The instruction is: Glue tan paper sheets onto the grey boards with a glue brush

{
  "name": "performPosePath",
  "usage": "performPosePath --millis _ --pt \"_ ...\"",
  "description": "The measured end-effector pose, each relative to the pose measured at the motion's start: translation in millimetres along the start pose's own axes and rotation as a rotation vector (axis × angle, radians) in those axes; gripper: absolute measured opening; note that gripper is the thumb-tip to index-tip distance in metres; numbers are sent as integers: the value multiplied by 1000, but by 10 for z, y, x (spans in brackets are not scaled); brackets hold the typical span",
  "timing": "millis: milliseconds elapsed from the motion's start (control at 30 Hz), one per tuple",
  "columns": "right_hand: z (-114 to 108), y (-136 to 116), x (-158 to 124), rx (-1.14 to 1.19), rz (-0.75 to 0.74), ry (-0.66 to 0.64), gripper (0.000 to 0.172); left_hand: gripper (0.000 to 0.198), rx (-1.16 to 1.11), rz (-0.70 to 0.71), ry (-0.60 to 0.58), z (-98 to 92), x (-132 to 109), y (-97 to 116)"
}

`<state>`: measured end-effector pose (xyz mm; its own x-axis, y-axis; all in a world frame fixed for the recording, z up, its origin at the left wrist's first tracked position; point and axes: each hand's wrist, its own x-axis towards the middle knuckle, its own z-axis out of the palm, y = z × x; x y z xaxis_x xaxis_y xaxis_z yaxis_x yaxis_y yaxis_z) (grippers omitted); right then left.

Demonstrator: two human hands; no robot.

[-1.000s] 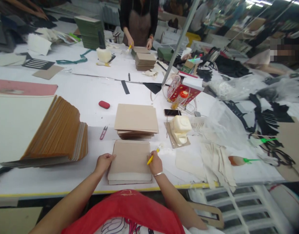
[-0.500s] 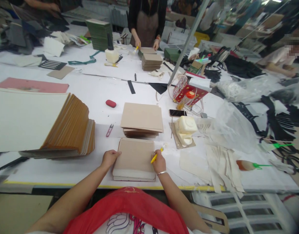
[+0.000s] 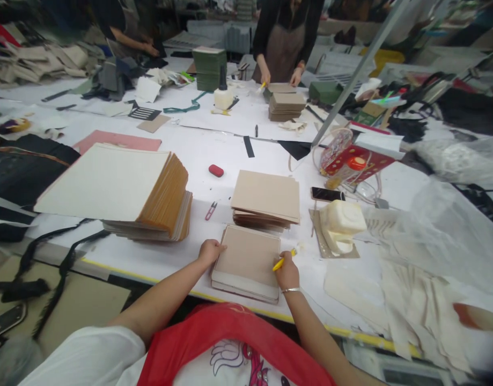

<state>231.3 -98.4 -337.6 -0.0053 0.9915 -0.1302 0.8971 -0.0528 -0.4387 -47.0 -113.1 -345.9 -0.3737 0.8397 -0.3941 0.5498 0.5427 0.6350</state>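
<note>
In front of me lies a low stack of tan rectangular boards (image 3: 248, 254), with a pale strip along its near edge. My left hand (image 3: 211, 252) is closed at the left edge of this stack, thumb on the top board and the other fingers mostly hidden. At the right edge, my right hand (image 3: 287, 272) holds a brush with a yellow handle (image 3: 278, 265), its pale tip pointing up and away. Just behind stands a second stack of tan boards (image 3: 265, 195). A cream plastic container (image 3: 345, 217) with its side cut open sits on a board to the right.
A tall stack of large pale boards (image 3: 105, 179) stands at left. Pink-handled thread snips (image 3: 211, 210), a red case (image 3: 216, 170) and a phone (image 3: 327, 193) lie farther in. Fabric strips (image 3: 419, 300) cover the right side. A metal pole (image 3: 357, 75) rises near another person working opposite.
My view has turned left, so everything sits farther right in the picture. Both hands keep nearly the same places on the board stack, the brush still in the right one.
</note>
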Motion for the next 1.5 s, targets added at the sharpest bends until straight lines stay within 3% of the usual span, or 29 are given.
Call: performPosePath --millis 367,467,533,633,733,867,967,1033,1133,1267,1500 --pt "-30 -58 -5 -133 -7 -45 19 24 126 46 -7 -36 -74 75" --pt "-166 -66 -21 -239 -34 -13 20 21 321 237 115 -87 -158 160" --pt "-345 -88 -58 -242 -52 49 26 26 490 455 144 -93 -201 205" --pt "-644 -215 -119 0 -53 145 41 26 659 800 -51 -47 -235 231" --pt "-753 -511 -87 483 -22 99 47 28 745 912 -172 33 -261 209" --pt "-432 -1059 119 877 120 -169 43 34 772 864 -140 120 -322 182" --pt "-99 -1359 268 913 169 -250 27 42 753 801 -142 152 -378 198" --pt "25 -1407 328 899 209 -255 19 50 741 783 -155 155 -415 210" --pt "0 -1206 355 864 267 -197 15 63 737 790 -169 144 -453 190" --pt "-293 -604 235 794 325 -62 16 73 778 871 -181 145 -450 114" --pt "-757 401 -377 771 307 206 44 51 885 1031 -185 194 -507 37"
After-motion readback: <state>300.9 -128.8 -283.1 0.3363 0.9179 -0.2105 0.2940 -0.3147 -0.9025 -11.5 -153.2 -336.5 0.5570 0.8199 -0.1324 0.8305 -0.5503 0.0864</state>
